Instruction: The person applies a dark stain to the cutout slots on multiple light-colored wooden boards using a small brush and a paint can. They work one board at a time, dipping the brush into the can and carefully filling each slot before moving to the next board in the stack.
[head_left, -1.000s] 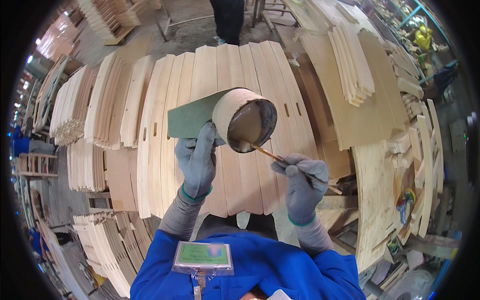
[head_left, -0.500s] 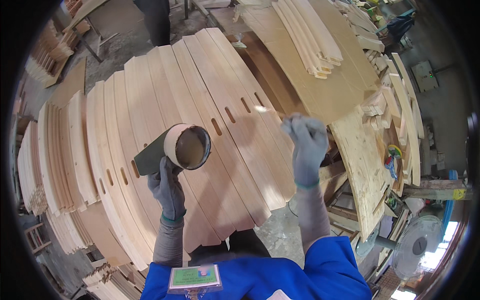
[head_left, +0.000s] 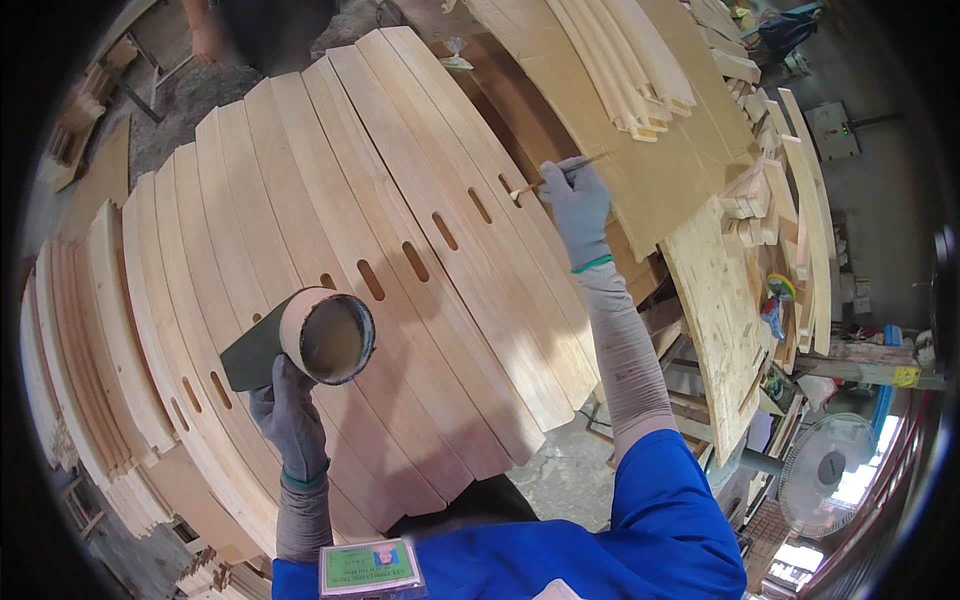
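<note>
Printed badge [head_left: 372, 570], brush [head_left: 527, 190] in hand [head_left: 580, 208]

By the left grip [head_left: 288, 415], a round pot [head_left: 298, 322] of brownish liquid [head_left: 332, 345] is held tilted, beside a flat green piece [head_left: 252, 352]. By the right grip [head_left: 580, 208], a thin brush [head_left: 529, 189] is pinched, tip at a slot [head_left: 507, 184]. Below both, pale slotted boards [head_left: 470, 300] are laid side by side.

2 arms [head_left: 638, 350] apart: right hand [head_left: 580, 210] outstretched (fingers [head_left: 553, 180] pinched), left hand [head_left: 288, 418] nearer, curled.

Slotted wooden boards [head_left: 335, 205] lie side by side, their support apparently hidden beneath.
</note>
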